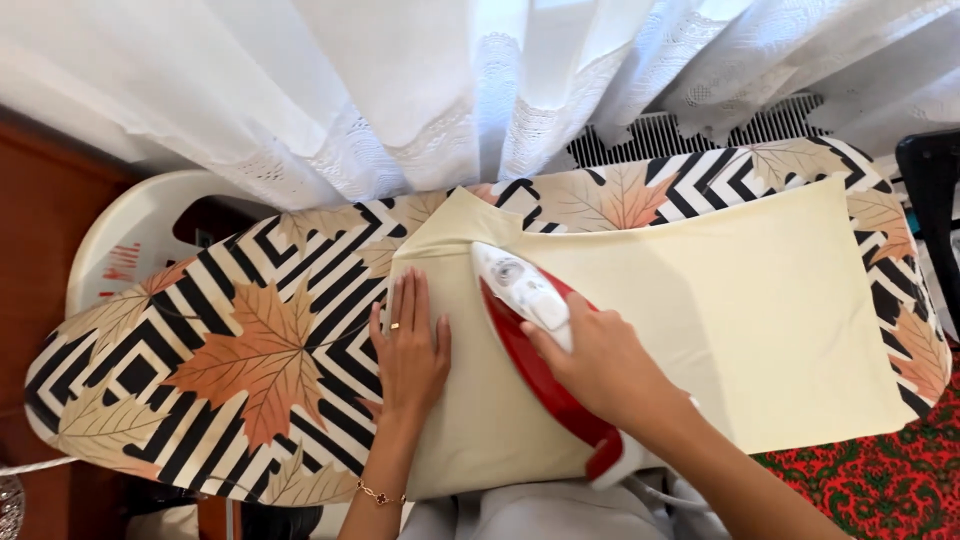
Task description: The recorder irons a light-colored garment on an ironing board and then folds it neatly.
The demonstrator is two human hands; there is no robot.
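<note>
A pale cream cloth (740, 310) lies spread over an ironing board (230, 340) covered in black-and-white zigzags and autumn leaves. My right hand (595, 360) grips the handle of a red and white iron (520, 300) that rests on the cloth, its tip pointing toward the far left corner. My left hand (408, 350) lies flat, fingers together, on the cloth's left edge beside the iron. It wears a ring and a bracelet. The cloth's far left corner is folded over.
White lace curtains (450, 90) hang over the board's far edge, with a radiator (650, 135) behind. A white plastic chair (130, 240) stands at the far left, brown wood beside it. A red patterned carpet (880, 480) shows at the lower right, a dark object (930, 190) at the right edge.
</note>
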